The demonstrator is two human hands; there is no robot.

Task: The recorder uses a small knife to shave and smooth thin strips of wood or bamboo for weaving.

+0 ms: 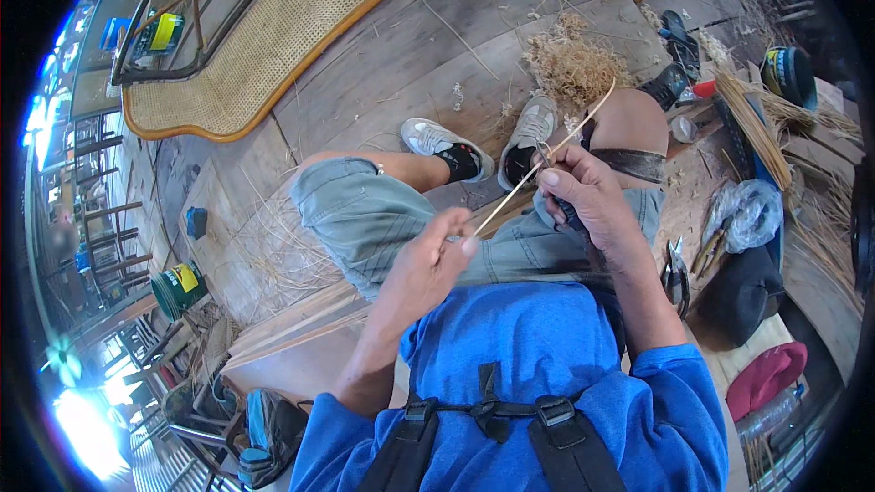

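A thin pale cane strip (503, 206) runs slantwise above my lap, its far end rising past my right knee. My left hand (428, 260) pinches the near end between thumb and fingers. Closed around a small dark-handled tool (571, 217) is my right hand (583, 189), its thumb toward the strip. A metal part of that tool (544, 153) shows where the strip crosses it; its exact kind I cannot make out. A dark band (631, 165) wraps my right leg beside this hand.
Curly shavings (576, 59) are heaped on the plank floor past my shoes. A woven cane panel (273, 46) with a wooden rim lies far left. Pliers (675, 278), a clear plastic bag (752, 214) and bundled cane strips (752, 128) lie to my right; a green tub (180, 290) is left.
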